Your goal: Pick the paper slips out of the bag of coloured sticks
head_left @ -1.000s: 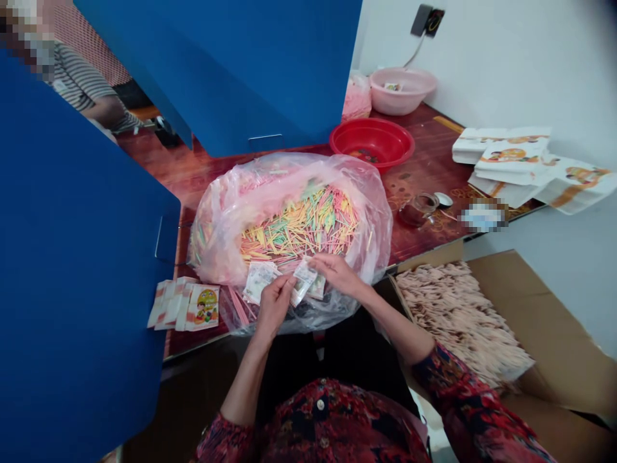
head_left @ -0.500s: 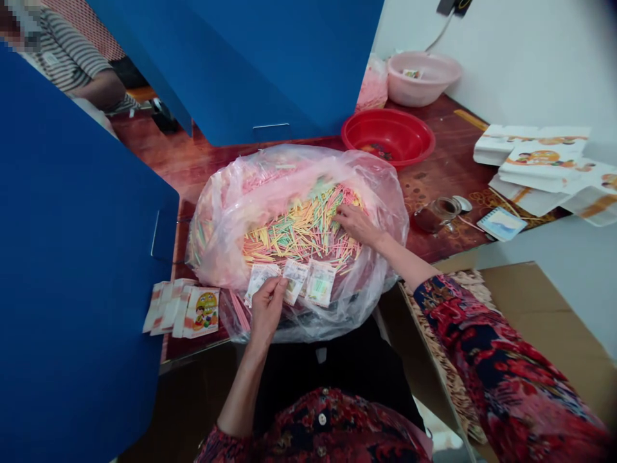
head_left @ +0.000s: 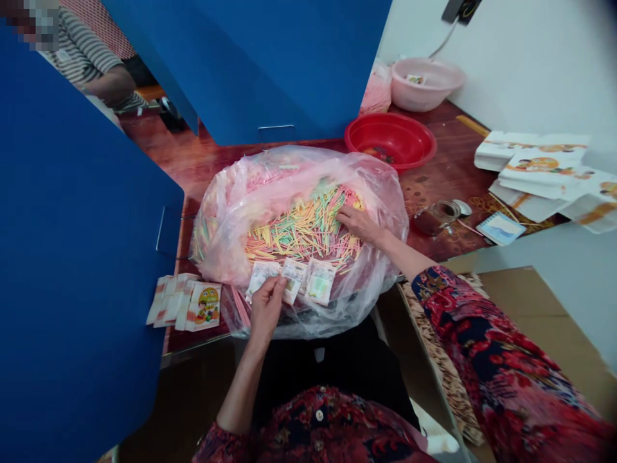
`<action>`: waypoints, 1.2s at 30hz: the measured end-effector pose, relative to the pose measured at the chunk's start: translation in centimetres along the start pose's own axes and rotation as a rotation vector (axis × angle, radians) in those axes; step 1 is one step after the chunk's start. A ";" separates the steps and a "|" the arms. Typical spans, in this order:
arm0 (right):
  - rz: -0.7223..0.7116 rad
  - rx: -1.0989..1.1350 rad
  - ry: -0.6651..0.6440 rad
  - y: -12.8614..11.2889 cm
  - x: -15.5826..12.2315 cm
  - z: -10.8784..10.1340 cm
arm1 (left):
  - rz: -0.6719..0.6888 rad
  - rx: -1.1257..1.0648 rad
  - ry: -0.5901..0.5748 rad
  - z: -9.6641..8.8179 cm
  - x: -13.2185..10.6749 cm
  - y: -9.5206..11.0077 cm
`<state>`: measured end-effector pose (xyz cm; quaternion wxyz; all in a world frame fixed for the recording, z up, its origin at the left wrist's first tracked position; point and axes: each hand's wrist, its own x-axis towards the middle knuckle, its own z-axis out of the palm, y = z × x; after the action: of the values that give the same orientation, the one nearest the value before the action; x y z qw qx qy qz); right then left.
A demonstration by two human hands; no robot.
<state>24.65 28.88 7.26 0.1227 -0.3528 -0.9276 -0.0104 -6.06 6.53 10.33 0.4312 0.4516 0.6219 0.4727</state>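
A large clear plastic bag (head_left: 226, 186) lies spread on the table, its mouth open around a heap of thin pastel sticks (head_left: 294, 228) in yellow, green and pink. My right hand (head_left: 360, 225) reaches into the heap's right side, its fingers bent and closed on some sticks, the tips partly hidden. Along the heap's near edge lie small printed packets: a left packet (head_left: 260, 273), a middle packet (head_left: 295, 278) and a right packet (head_left: 320, 281). My left hand (head_left: 267, 307) is beside the left and middle packets, thumb and forefinger pinched together; what they hold is unclear.
A stack of printed bags (head_left: 186, 302) lies left, by a blue panel (head_left: 87, 257). Behind are a red basin (head_left: 390, 141) and a pink basin (head_left: 424, 83). At right are a glass jar (head_left: 436, 217), a notepad (head_left: 501, 228) and white bags (head_left: 540, 167). A person's arm (head_left: 108, 83) shows far left.
The whole view has shifted slightly. Both hands stay in nearly the same places, the right in the sticks and the left by the packets.
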 end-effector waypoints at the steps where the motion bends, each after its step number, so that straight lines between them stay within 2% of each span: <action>1: 0.030 0.021 0.034 -0.3 -0.1 -0.3 | 0.001 -0.001 0.006 -0.1 -0.1 -0.1; 4: 0.196 0.145 0.189 -1.2 -0.3 -1.7 | -0.020 -0.020 0.045 -0.1 -0.3 -0.2; 7: 0.478 0.356 0.347 -2.4 -0.4 -3.5 | -0.049 -0.049 0.073 0.0 -0.4 -0.2; 10: 0.664 0.521 0.358 -3.8 -0.7 -4.4 | -0.056 -0.072 0.096 0.3 -0.6 0.0; 12: 0.649 0.546 0.342 -5.0 -1.0 -4.1 | -0.049 -0.090 0.107 0.5 -0.8 0.3; 17: 0.453 0.467 0.265 -7.6 -1.2 -1.7 | -0.016 -0.127 0.084 1.2 -1.0 1.3; 19: 0.450 0.488 0.257 -7.9 -1.2 -1.6 | -0.024 -0.162 0.070 1.5 -0.9 1.5; 22: 0.585 0.623 0.326 -8.1 -1.0 -2.8 | 0.003 -0.218 0.015 2.3 -0.4 2.2; 25: 0.672 0.869 0.305 -9.5 -0.7 -4.9 | 0.097 -0.247 -0.126 3.4 0.6 3.8; 28: 0.573 1.043 0.227 -12.3 -0.4 -7.0 | 0.164 -0.216 -0.319 4.5 1.6 5.5; 31: 0.463 1.070 0.206 -14.9 -0.2 -8.2 | 0.195 -0.149 -0.466 5.2 2.3 6.0; 34: 0.419 1.099 0.144 -16.1 0.0 -8.5 | 0.187 -0.075 -0.545 5.5 2.3 5.2; 36: 0.391 1.115 0.113 -16.3 0.1 -8.6 | 0.191 -0.047 -0.539 5.5 2.0 4.6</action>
<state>15.80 15.80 16.66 0.3385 -0.3985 -0.7029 0.4823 -0.48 10.24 13.59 0.5448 0.6073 0.4285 0.3883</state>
